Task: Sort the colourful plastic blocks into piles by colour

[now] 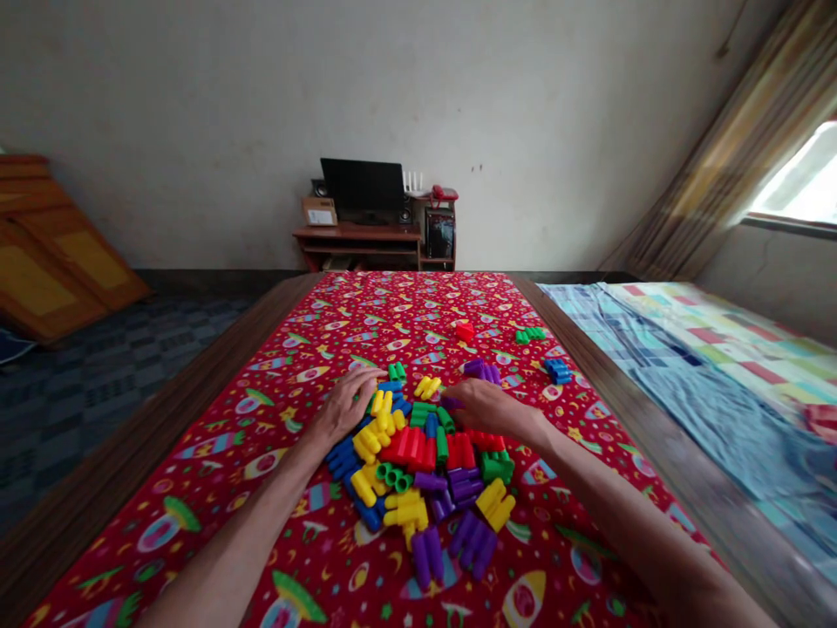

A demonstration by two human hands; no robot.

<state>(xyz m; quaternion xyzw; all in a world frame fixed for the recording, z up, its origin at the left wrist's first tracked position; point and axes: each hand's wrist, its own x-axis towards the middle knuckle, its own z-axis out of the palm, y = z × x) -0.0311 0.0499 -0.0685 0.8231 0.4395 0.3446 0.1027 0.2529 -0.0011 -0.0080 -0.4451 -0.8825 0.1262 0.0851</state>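
Observation:
A heap of plastic building blocks (pixel 425 475) in red, yellow, blue, green and purple lies on a red rocket-print cloth (pixel 275 366). My left hand (pixel 344 403) rests flat on the left side of the heap, fingers stretched out over blue and yellow pieces. My right hand (pixel 487 406) reaches in from the right over the heap's far edge, its fingers pinched on a purple block (pixel 451 403). A yellow block (pixel 428 386) lies just beyond the fingertips.
Stray blocks lie farther off: red (pixel 465 331), green (pixel 529 334), blue (pixel 558 371), purple (pixel 482 370). The wooden table edge (pixel 660 436) borders a bed with a checked sheet (pixel 719 384). A desk with a monitor (pixel 366 196) stands at the far wall.

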